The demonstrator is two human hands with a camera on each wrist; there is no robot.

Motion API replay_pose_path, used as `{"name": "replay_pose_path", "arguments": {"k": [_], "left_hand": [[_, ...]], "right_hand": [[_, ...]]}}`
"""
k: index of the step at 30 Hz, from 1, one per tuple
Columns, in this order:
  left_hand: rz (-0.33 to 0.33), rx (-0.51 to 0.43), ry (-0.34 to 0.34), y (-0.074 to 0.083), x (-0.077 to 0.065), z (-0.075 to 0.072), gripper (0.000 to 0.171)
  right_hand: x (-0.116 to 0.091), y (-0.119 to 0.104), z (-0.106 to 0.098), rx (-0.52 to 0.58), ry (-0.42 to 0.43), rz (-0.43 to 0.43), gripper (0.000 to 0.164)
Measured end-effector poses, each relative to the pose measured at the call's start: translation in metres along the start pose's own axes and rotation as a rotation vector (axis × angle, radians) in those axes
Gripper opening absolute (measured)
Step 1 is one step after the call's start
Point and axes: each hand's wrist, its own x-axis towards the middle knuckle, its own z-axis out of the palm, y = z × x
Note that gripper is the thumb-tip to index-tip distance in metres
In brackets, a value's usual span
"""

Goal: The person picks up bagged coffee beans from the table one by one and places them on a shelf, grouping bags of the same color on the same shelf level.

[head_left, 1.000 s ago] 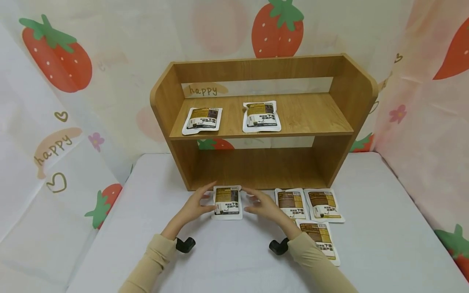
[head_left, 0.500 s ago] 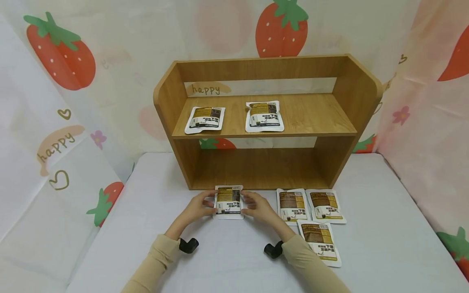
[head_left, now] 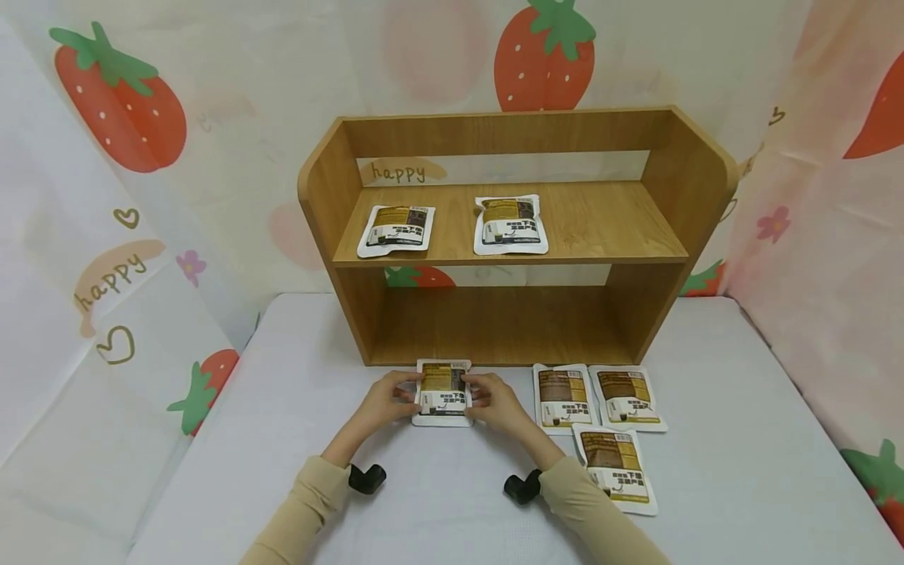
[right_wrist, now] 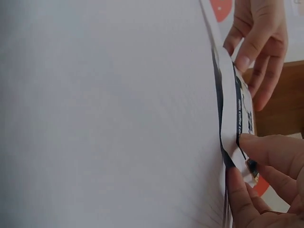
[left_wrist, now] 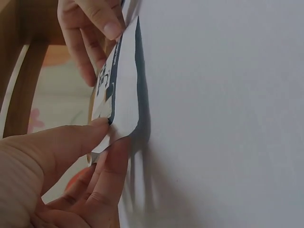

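Note:
A flat white-edged pouch (head_left: 443,390) with a gold, brown and white printed label is at the front of the wooden shelf, close over the table. My left hand (head_left: 384,404) pinches its left edge; in the left wrist view the thumb (left_wrist: 90,135) presses on top and the fingers curl beneath the rim. On the opposite side my right hand (head_left: 497,405) pinches the right edge, its thumb (right_wrist: 261,145) on the printed face and fingertips under the border. The pouch's near edge casts a shadow on the white cloth in both wrist views.
The two-tier wooden shelf (head_left: 510,261) stands at the back of the white table (head_left: 452,502). On its upper board lie a left pouch (head_left: 397,231) and a middle pouch (head_left: 510,225). Three similar pouches lie right of my hands, including a nearest pouch (head_left: 616,469).
Both hands have closed in from either side and now pinch the pouch's edges, where a second ago they were spread around it. The pouch has barely shifted. The head view has moved slightly.

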Motion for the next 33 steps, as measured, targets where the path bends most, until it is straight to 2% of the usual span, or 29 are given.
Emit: {"name": "replay_pose_path", "arguments": {"k": [7, 19, 27, 30, 33], "left_hand": [[0.031, -0.022, 0.005, 0.002, -0.001, 0.002, 0.05], [0.089, -0.082, 0.003, 0.011, 0.004, 0.01, 0.053], [0.124, -0.091, -0.005, 0.025, 0.007, 0.016, 0.054], [0.118, -0.084, -0.001, 0.031, 0.01, 0.019, 0.055], [0.142, -0.093, -0.002, 0.039, 0.015, 0.023, 0.055]], "right_hand": [[-0.002, -0.004, -0.002, -0.021, 0.028, 0.02, 0.057], [-0.008, -0.008, -0.017, -0.036, 0.077, 0.019, 0.058], [-0.016, -0.013, -0.031, -0.004, 0.088, 0.037, 0.061], [-0.02, -0.016, -0.038, -0.008, 0.104, 0.051, 0.062], [-0.023, -0.018, -0.047, -0.009, 0.118, 0.069, 0.062]]}}
